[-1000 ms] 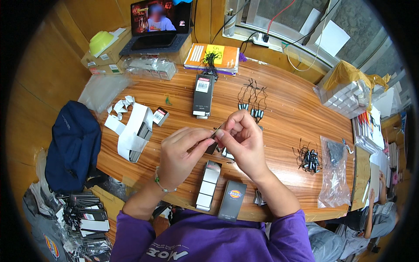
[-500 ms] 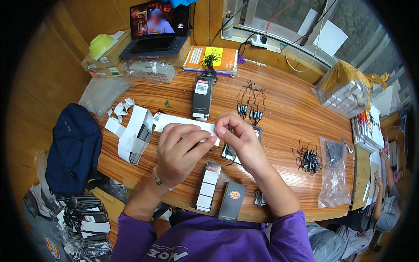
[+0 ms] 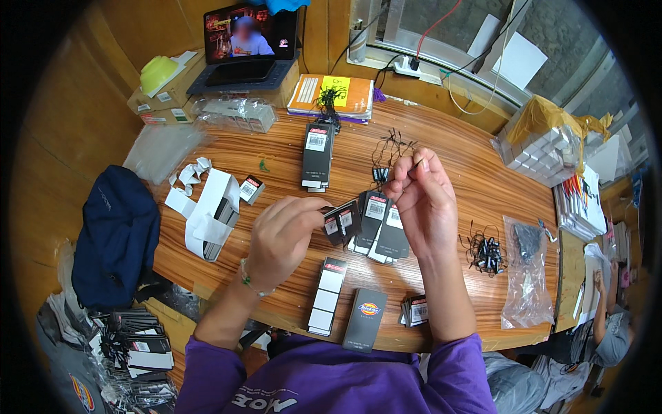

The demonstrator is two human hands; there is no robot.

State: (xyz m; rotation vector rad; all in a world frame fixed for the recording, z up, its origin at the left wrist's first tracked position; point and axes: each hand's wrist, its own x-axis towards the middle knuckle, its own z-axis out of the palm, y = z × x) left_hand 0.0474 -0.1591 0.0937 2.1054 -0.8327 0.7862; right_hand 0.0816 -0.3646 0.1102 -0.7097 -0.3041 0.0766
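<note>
My left hand [image 3: 286, 231] pinches a few dark hang tags [image 3: 343, 222] with white labels, held tilted above the table. My right hand [image 3: 424, 196] is raised, thumb and fingers closed on a thin black string [image 3: 418, 164], of which only a bit shows. Behind that hand lie black looped strings [image 3: 380, 172] with small fasteners, partly hidden by it. Beneath both hands, a fanned pile of dark tags [image 3: 372, 214] rests on the wooden table [image 3: 462, 165]. Closer to me lie a stack of tags with white panels [image 3: 327, 297] and a dark grey tag [image 3: 365, 319] with an oval emblem.
A tall tag stack [image 3: 318, 155] stands mid-table, with a small tag stack [image 3: 252, 189] to its left beside a white-wrapped bundle [image 3: 210, 219]. Rightward are a heap of black fasteners [image 3: 488, 255] and a clear plastic bag [image 3: 527, 290]. A laptop [image 3: 249, 34] plays at the back.
The long white strip both hands held is no longer seen. My hands have parted: the left now holds dark tags, while the right has moved up and right to the strings.
</note>
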